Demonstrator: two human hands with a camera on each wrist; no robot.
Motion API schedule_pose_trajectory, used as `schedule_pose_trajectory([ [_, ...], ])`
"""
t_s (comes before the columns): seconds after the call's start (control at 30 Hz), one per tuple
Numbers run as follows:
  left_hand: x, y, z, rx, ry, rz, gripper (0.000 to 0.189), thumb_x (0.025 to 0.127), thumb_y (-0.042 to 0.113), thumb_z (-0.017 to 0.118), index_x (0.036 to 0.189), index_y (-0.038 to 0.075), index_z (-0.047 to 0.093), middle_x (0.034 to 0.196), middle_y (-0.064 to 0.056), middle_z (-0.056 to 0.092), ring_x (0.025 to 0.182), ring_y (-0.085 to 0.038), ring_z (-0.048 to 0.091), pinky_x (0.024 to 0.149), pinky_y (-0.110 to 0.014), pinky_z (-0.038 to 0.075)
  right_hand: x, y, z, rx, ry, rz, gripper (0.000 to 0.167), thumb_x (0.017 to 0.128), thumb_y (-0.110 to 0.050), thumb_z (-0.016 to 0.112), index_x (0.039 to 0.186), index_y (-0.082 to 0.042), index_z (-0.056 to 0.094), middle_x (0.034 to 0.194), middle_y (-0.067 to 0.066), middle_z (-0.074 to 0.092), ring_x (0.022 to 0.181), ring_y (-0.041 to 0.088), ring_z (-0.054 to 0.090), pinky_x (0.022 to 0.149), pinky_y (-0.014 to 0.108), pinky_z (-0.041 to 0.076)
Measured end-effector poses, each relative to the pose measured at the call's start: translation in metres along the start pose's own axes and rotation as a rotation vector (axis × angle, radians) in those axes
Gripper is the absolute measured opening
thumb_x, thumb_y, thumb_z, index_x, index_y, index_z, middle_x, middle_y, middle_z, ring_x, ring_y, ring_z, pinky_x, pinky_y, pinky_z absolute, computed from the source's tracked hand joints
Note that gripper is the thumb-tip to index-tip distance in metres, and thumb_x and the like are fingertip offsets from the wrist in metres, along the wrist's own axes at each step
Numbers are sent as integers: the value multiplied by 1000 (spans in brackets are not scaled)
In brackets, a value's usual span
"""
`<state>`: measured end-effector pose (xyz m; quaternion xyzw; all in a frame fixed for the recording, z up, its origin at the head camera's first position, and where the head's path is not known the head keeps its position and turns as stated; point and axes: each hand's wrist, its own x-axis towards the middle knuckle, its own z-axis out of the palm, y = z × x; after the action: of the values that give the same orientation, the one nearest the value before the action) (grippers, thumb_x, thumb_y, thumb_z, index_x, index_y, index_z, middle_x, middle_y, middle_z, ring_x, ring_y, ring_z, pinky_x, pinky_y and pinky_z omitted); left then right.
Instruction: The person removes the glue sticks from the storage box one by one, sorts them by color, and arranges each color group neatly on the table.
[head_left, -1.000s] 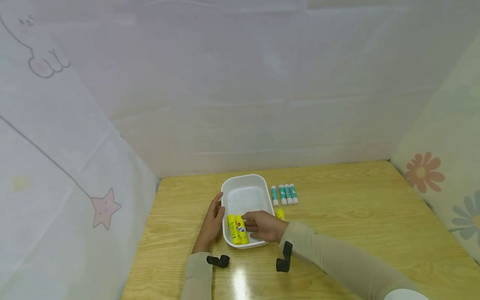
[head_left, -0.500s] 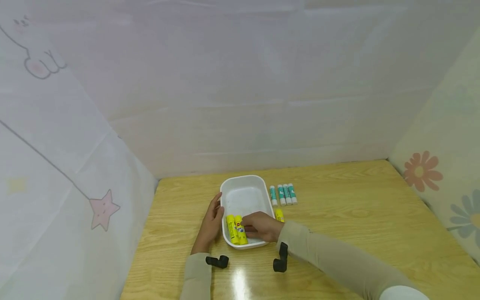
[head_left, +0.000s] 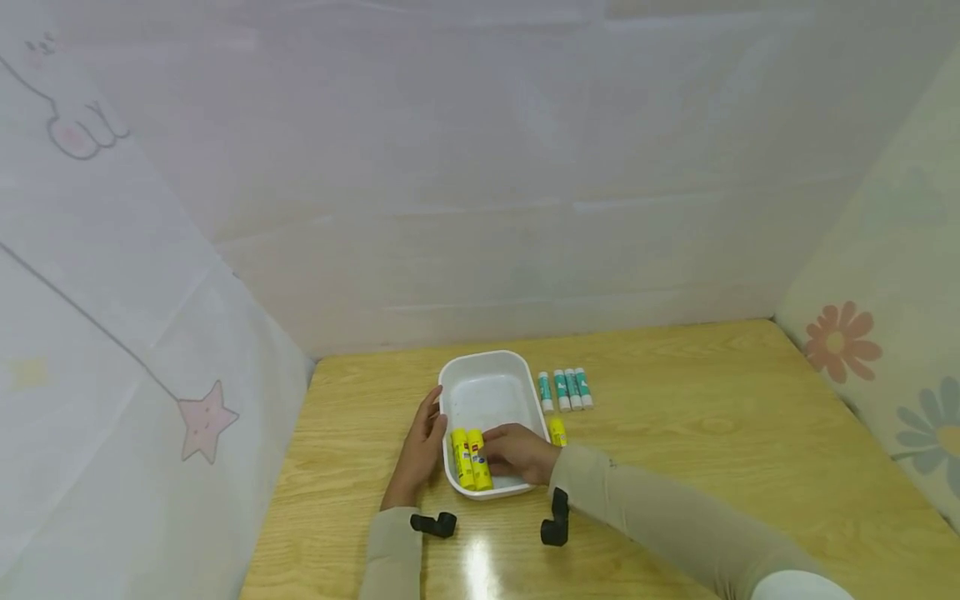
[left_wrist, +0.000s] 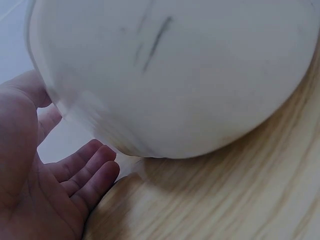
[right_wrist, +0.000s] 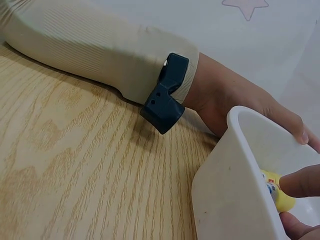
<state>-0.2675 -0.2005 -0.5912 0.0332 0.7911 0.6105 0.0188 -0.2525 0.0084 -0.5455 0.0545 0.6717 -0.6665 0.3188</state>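
Two yellow glue sticks lie side by side at the near end of a white plastic tray (head_left: 489,357), the left glue stick (head_left: 462,468) by the tray's left wall. My right hand (head_left: 523,452) reaches in over the right rim and pinches the right glue stick (head_left: 482,477). In the right wrist view, its fingers (right_wrist: 306,181) press above and below this yellow glue stick (right_wrist: 285,201). My left hand (head_left: 420,454) rests along the tray's outer left side, thumb at the rim. Its other fingers (left_wrist: 92,185) extend loosely beside the tray wall (left_wrist: 175,100) in the left wrist view.
Another yellow glue stick (head_left: 557,431) lies just right of the tray, partly hidden by my right wrist. Several white-and-teal glue sticks (head_left: 572,390) stand in a row beyond it on the wooden table (head_left: 690,400). Fabric walls (head_left: 480,208) enclose the table.
My right hand has shifted slightly left and closed its fingers against the right glue stick. The left glue stick has turned a little, showing its red mark. My left hand stays at the tray.
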Motion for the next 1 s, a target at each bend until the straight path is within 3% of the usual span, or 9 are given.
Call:
schedule_pose_trajectory([
  [0.3,-1,3,-2,-11,-22,-23,51,105,31,45,151,43,27,151,-12,38,133,-32,42,108,-58,31,7,4,2,9,6,-19,46,88,-8,68,129,3,51,110,15,63,94,23,64,82,37,56],
  [0.57,-12,34,-6,-9,-69,-6,53,105,29,44,155,27,25,150,-19,37,130,-33,45,106,-56,35,6,2,3,9,7,-13,44,89,-10,70,127,2,51,110,14,62,94,22,64,82,37,56],
  [0.67,-13,35,-6,-4,-65,-1,53,105,28,44,155,27,25,150,-19,37,131,-33,44,106,-56,35,6,1,3,11,2,-18,46,89,-11,70,128,3,50,111,15,62,96,23,64,83,38,55],
  [0.77,-11,32,-6,-8,-70,4,53,105,26,44,155,28,25,151,-19,37,131,-33,44,106,-56,35,7,2,2,17,5,-21,47,90,-12,70,130,2,49,112,15,62,97,24,63,83,38,55],
  [1.0,1,4,-4,-27,-53,-5,52,105,31,44,152,40,25,152,-12,36,133,-32,41,108,-56,32,10,4,1,31,4,-14,48,89,-13,71,130,1,50,113,14,62,98,24,63,83,37,56],
])
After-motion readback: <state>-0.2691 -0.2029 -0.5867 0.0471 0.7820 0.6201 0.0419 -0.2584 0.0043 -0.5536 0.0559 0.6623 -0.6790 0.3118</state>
